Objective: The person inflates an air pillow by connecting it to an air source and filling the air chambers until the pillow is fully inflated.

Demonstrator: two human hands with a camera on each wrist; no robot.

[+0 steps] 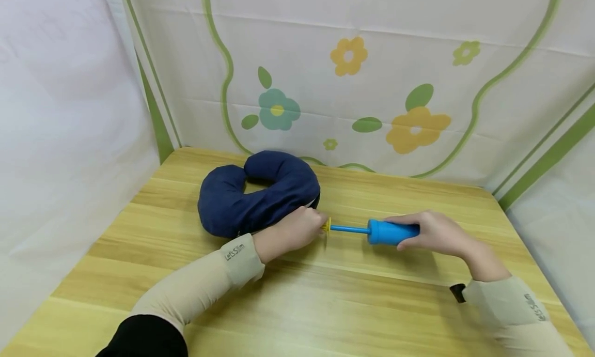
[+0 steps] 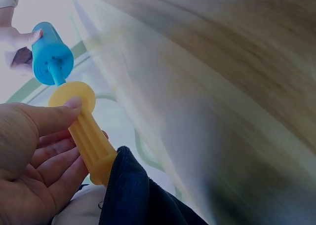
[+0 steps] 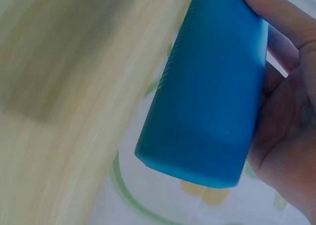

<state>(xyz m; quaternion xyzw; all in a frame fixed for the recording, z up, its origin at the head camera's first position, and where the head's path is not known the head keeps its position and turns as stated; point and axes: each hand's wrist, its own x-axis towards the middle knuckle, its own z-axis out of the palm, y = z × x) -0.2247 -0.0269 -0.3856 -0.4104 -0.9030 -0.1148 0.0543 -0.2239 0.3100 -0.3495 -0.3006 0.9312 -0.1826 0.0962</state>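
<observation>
A navy U-shaped neck pillow [image 1: 279, 191] lies on the wooden table, its opening toward the back left. Beside its right end, my left hand [image 1: 302, 227] pinches the ribbed yellow handle [image 2: 89, 136] of a hand pump between thumb and fingers. The handle's lower end reaches the dark zippered edge [image 2: 126, 185] of the pillow in the left wrist view. A blue rod [image 1: 348, 229] runs from the yellow disc to the pump's blue barrel [image 1: 390, 233]. My right hand [image 1: 437, 233] grips that barrel, thumb on one side and fingers on the other, above the tabletop.
The wood-grain table [image 1: 297, 305] ends at a white cloth backdrop [image 1: 307, 52] printed with flowers. White cloth walls [image 1: 60, 114] also stand at the left and right sides. A small black piece [image 1: 457, 293] sticks out by my right cuff.
</observation>
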